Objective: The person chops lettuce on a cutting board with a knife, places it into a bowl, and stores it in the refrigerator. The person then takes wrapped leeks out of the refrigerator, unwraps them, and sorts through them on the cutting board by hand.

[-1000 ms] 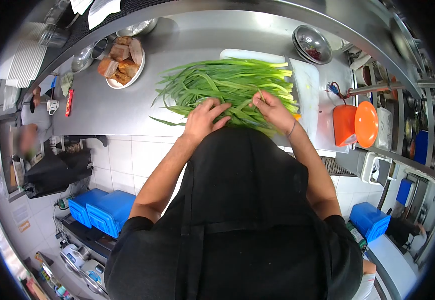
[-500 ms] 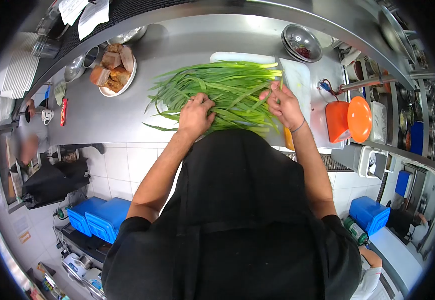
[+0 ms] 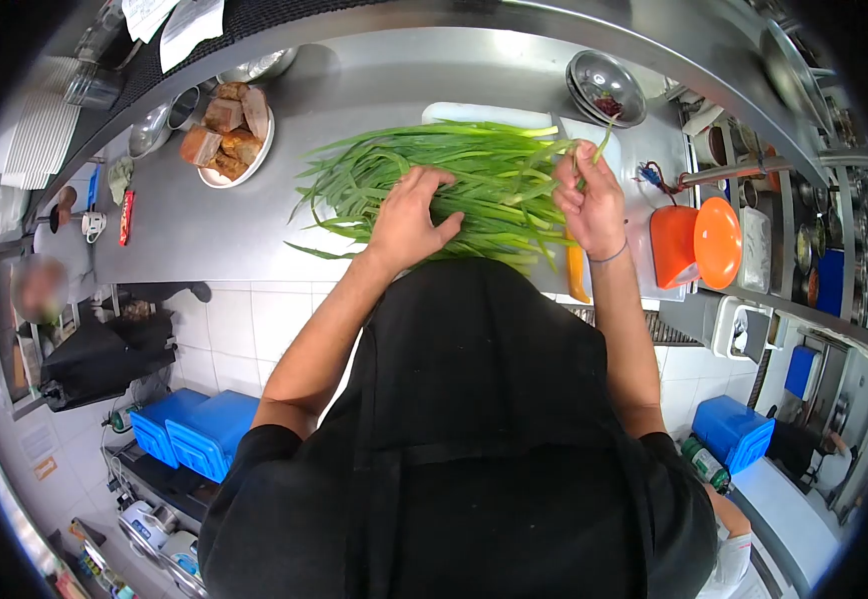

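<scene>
A wide heap of long green stalks with flat leaves, like garlic greens [image 3: 494, 155], lies across the white cutting board [image 3: 454, 111] and the steel counter. My left hand [image 3: 412, 218] rests on the leafy middle of the heap, its thumb and fingers spread. At the pale stem ends, my right hand [image 3: 591, 200] pinches a thin green stalk [image 3: 605, 138], whose tip sticks up past the fingers. Just below that hand, a yellow handle [image 3: 578, 272] shows at the board's near edge, with the blade partly hidden by greens.
A white plate with chunks of browned meat [image 3: 222, 130] stands at the left. Steel bowls [image 3: 603, 85] sit at the back right. An orange container [image 3: 673, 243] is right of the board. A shelf edge [image 3: 514, 18] overhangs the counter. Another person [image 3: 49, 275] is at far left.
My right hand has moved right and slightly up, drawing the pinched stalk away from the stem ends. My left hand has shifted slightly right and its fingers have spread.
</scene>
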A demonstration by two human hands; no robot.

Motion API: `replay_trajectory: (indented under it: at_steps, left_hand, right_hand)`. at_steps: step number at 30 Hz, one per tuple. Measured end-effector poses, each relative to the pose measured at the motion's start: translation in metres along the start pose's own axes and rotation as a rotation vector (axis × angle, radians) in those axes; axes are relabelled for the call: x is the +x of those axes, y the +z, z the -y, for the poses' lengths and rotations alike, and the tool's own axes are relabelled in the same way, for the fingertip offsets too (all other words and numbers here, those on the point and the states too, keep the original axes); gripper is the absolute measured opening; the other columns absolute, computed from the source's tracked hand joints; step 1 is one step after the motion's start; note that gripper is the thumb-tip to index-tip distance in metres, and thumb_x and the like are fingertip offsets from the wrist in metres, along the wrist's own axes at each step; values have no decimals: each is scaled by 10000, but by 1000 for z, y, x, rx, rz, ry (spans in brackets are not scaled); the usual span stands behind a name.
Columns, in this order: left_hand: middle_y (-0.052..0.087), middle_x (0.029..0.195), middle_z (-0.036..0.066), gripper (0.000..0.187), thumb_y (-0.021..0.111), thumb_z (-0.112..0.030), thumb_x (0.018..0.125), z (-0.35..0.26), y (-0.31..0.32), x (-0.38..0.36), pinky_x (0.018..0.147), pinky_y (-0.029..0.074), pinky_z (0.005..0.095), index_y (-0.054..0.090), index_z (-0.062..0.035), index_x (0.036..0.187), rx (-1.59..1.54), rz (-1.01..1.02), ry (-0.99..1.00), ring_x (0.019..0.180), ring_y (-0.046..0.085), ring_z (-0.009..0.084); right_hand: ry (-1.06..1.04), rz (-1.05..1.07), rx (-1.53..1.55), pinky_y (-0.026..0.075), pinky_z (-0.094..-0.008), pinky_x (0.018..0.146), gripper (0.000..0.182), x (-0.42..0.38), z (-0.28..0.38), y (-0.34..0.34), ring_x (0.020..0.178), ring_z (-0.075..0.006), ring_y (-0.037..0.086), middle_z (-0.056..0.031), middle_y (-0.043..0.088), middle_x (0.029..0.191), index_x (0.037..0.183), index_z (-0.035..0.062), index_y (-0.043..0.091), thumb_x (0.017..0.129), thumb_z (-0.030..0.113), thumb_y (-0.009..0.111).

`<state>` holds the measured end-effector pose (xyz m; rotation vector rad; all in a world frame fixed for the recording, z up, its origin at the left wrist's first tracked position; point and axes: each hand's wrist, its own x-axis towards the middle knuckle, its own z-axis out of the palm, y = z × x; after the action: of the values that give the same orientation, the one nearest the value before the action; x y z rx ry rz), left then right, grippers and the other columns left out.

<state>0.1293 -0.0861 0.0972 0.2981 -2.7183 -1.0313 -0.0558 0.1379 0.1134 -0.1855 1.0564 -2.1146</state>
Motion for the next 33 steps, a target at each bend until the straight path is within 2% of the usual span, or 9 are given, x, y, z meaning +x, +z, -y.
replay_trajectory:
  at_steps: [5,8,11,14,17,20,26,29,33]
  left_hand:
    - [655,1186,128,375,801,-171,890,-5,2,5,848,557,376,666,-85,1229,-282,-7,-89,1003,671,297]
    - [696,1104,104,238,784,-148,900,22,1,1,854,563,385,737,-114,1131,-2,34,-29,996,690,287]
    - [728,1051,76,132,775,-186,917,31,3,-11,867,573,412,784,-135,1039,-40,258,-80,1002,711,289]
    - [739,1066,67,151,755,-230,938,30,12,-25,882,578,441,792,-134,1048,182,317,28,1020,717,306]
    - [737,1060,73,192,738,-282,958,37,12,-30,885,581,453,799,-137,1068,213,357,-5,1027,710,329]
    - [743,1076,77,203,731,-296,967,37,13,-33,888,580,455,800,-139,1076,210,410,-41,1035,711,331]
    - [774,1006,100,200,740,-307,966,44,12,-46,842,584,455,799,-146,1067,211,431,-169,966,736,332]
    - [778,920,97,207,747,-324,952,59,24,-56,803,589,466,782,-162,1076,153,358,-243,886,746,336]
    - [780,900,105,259,745,-357,951,54,28,-63,777,590,471,739,-176,1137,129,246,-371,854,751,340]
  right_hand:
    - [-24,21,44,278,-219,542,149,-4,14,14,636,-53,325,25,421,780,1151,154,556,1137,301,537]
    - [-55,-54,-51,257,-230,542,174,-9,18,21,620,-56,310,43,395,743,1066,149,590,1121,313,581]
    - [25,-80,-481,278,-239,540,240,-17,28,15,599,-50,342,74,409,713,943,140,631,1083,333,658]
    - [109,95,-938,390,-287,566,293,-23,21,12,621,-86,478,37,524,681,828,105,645,1012,308,748]
    - [55,222,-1417,528,-412,691,300,-30,-10,10,731,-281,673,-112,687,766,818,72,667,955,322,761]
    - [80,419,-1703,562,-486,764,269,-25,-62,-18,871,-379,725,-170,736,877,897,78,713,908,340,776]
    - [178,287,-1841,572,-526,780,273,-20,-86,2,906,-391,731,-156,757,922,971,100,704,909,358,770]
    - [25,245,-1853,569,-540,772,270,-19,-102,-13,892,-392,731,-158,760,925,966,104,686,910,355,769]
    - [16,192,-1810,565,-552,766,217,-22,-101,-7,880,-408,723,-183,751,922,979,112,679,931,318,728]
